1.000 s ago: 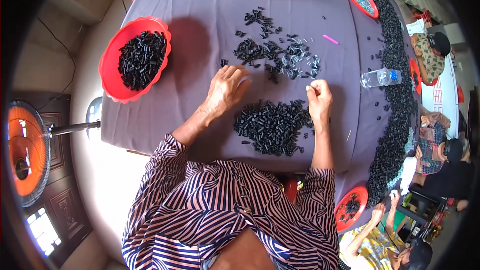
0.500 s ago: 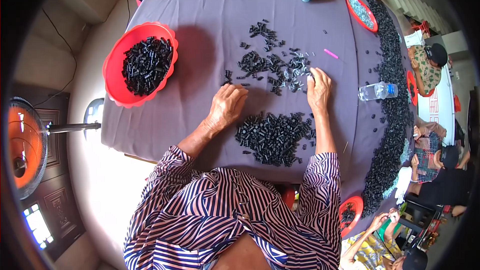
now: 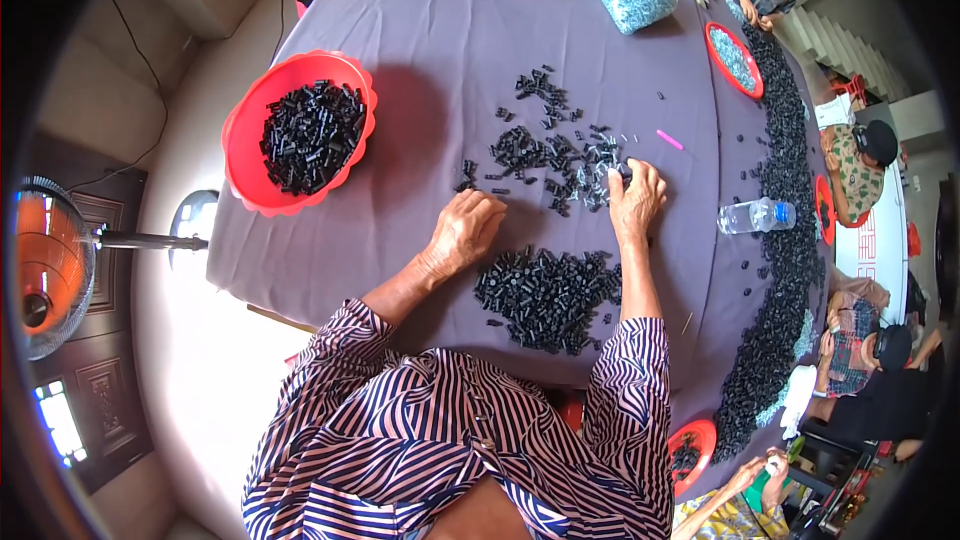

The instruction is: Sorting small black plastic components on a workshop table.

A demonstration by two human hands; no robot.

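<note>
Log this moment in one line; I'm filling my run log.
left hand: resting on tablecloth | right hand: reaching into scattered black parts

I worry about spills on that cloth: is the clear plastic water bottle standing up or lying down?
Lying down. The clear plastic water bottle rests on its side on the purple tablecloth, right of the right hand.

Bright daylight, sharp centre, perhaps warped rim.

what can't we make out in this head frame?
- Right hand fingertips: curled into the scattered black parts; any grasp is hidden.
- Left hand: fingers curled under, palm side hidden.
- Single parts in the near pile: too small to tell shape.
- Lap: covered by the striped shirt.
</note>
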